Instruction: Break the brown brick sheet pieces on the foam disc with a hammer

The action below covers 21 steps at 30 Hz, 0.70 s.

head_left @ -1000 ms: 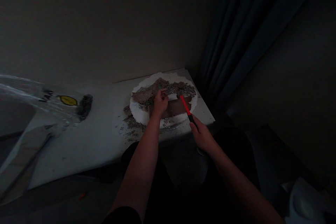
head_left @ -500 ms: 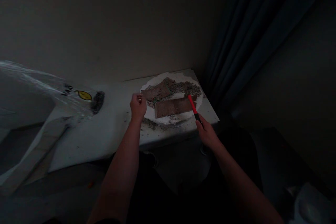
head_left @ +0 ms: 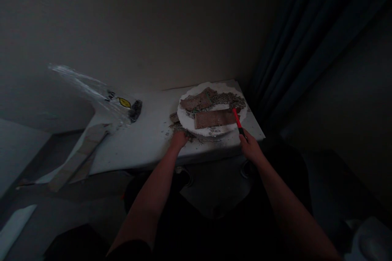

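A round white disc [head_left: 211,131] lies at the right end of a white board [head_left: 143,138]. On it lie flat brown slabs [head_left: 214,118] and a heap of grey crumbs [head_left: 226,98]. My right hand [head_left: 251,149] is closed on the black grip of a red-handled tool [head_left: 237,120], whose tip rests at the long slab's right end. My left hand [head_left: 178,138] lies on the board at the disc's near left edge, among loose crumbs. Its fingers are too dark to read.
A clear plastic bag [head_left: 101,91] with a yellow label [head_left: 124,102] lies on the board's left part. A dark curtain [head_left: 294,49] hangs at the right, a plain wall behind. Pale strips [head_left: 76,163] slope down at the left. Dark floor lies below.
My left hand has come off the brown slabs, swung left past the disc and dropped to the board at its near left edge. The right hand kept the tool on the slab.
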{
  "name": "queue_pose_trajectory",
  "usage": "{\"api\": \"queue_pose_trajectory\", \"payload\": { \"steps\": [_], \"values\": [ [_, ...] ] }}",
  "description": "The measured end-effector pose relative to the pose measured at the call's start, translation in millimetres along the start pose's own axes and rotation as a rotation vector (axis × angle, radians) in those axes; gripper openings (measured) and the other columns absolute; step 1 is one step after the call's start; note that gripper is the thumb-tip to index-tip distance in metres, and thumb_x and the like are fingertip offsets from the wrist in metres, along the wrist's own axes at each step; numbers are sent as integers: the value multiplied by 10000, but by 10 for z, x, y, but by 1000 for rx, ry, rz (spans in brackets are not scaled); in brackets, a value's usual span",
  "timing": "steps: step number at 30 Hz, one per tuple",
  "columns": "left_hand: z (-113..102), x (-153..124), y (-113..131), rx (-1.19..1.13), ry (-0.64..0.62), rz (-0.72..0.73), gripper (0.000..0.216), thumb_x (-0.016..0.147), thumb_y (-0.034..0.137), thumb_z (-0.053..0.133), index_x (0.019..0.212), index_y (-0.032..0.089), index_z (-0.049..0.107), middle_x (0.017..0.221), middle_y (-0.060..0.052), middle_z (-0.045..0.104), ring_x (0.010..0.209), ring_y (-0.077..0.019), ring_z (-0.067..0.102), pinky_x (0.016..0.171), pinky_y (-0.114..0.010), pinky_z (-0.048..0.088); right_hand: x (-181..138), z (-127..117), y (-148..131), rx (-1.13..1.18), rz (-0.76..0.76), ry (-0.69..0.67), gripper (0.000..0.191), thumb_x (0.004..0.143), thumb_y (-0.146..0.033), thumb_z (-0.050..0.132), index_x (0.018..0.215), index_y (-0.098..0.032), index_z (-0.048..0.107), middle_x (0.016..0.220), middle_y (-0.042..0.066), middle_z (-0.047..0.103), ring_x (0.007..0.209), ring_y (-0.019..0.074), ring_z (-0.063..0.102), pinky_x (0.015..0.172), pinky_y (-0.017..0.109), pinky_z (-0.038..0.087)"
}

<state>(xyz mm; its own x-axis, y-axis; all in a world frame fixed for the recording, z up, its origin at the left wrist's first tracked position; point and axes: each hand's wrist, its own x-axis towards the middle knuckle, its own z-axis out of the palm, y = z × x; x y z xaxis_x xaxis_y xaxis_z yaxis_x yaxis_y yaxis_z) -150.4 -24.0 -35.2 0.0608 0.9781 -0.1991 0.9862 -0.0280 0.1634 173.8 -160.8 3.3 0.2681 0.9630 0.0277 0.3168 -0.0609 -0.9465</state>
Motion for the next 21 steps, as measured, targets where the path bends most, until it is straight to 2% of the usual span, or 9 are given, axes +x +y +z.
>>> {"api": "queue_pose_trajectory", "payload": {
  "steps": [6,11,15,18,21],
  "values": [
    [94,54,26,-73,116,-109,358,912,381,553,1129,128,684,1154,-226,711,1061,-309,698,804,-353,530,9,12,3,15,-77,24,548,898,-421,492,1359,-153,616,1055,124,726,1073,307,657,940,493,525],
    [93,135,46,-91,92,-85,260,851,245,592,1033,113,723,1088,-233,733,1043,-317,701,817,-363,517,11,19,-11,15,-69,15,561,902,-419,497,1386,-153,598,1065,119,730,1055,303,661,947,497,521],
    [-4,219,24,-205,105,-138,163,791,275,655,878,153,720,953,-211,744,992,-345,702,780,-396,516,13,10,-21,20,-79,-2,543,908,-403,491,1390,-175,594,1068,97,732,1040,284,659,942,480,520],
    [-171,338,-67,-339,274,-212,148,733,279,705,681,185,602,756,-154,698,962,-357,682,785,-427,503,16,2,-22,28,-64,3,541,911,-403,483,1377,-157,604,1061,107,732,1038,284,659,935,476,524],
    [-387,472,-129,-425,430,-238,227,708,251,712,650,213,496,680,-105,636,1001,-364,651,816,-457,483,16,-4,-20,40,-46,16,543,911,-417,485,1364,-149,617,1043,110,732,1046,290,662,945,482,525]
  ]
}}
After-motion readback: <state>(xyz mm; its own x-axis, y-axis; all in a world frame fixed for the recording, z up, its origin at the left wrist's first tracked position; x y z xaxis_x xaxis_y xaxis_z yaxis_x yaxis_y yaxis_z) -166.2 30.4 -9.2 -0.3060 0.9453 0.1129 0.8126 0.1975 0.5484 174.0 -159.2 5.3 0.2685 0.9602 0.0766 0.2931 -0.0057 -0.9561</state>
